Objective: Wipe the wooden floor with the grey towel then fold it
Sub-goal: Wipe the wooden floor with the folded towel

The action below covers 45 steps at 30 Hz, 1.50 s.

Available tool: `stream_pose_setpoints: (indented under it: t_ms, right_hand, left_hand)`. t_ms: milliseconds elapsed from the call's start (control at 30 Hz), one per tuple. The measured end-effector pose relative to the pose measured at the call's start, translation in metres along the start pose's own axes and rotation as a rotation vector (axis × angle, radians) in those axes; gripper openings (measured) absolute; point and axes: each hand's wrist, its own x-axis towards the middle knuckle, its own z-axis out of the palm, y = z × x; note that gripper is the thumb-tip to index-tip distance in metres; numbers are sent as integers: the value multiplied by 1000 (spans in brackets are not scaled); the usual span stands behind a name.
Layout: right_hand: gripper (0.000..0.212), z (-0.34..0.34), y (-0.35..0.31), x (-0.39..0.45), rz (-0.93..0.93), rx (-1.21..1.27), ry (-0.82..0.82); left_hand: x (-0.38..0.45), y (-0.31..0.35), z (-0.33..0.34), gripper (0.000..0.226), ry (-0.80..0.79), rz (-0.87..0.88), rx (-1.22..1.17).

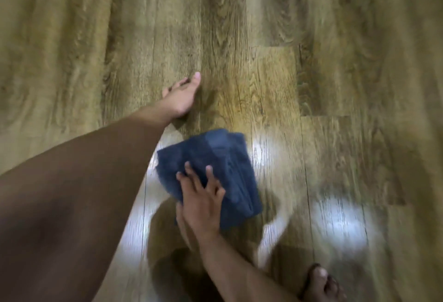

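The grey towel (215,165), dark blue-grey and folded into a rough rectangle, lies flat on the wooden floor (263,73) in the lower middle of the head view. My right hand (200,201) lies palm down on the towel's near left corner with its fingers spread, and its arm comes in from the bottom right. The picture is blurred by motion. My left hand is out of view.
My bare left leg stretches from the left edge to its foot (182,96), which rests on the floor just beyond the towel. My other foot (321,282) is at the bottom right. Bright light reflections shine on the planks around the towel.
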Motion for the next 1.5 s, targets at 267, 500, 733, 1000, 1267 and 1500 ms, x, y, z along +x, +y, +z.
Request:
stream_pose_setpoints:
  t_ms: [267, 500, 733, 1000, 1267, 1500]
  right_hand:
    - [33, -70, 6, -13, 205, 1344, -137]
    - [42, -178, 138, 11, 309, 663, 491]
    - [105, -62, 76, 18, 128, -370, 135]
    - [80, -58, 78, 87, 92, -425, 317]
    - [74, -154, 56, 265, 216, -383, 385]
    - [73, -141, 58, 241, 131, -423, 390]
  left_hand:
    - [1, -21, -70, 81, -88, -42, -352]
    - [14, -41, -15, 87, 2, -3, 293]
    - [18, -41, -2, 106, -9, -59, 449]
    - [29, -41, 11, 83, 57, -111, 389]
    - [27, -37, 9, 81, 21, -112, 275]
    - [31, -44, 10, 96, 51, -97, 270]
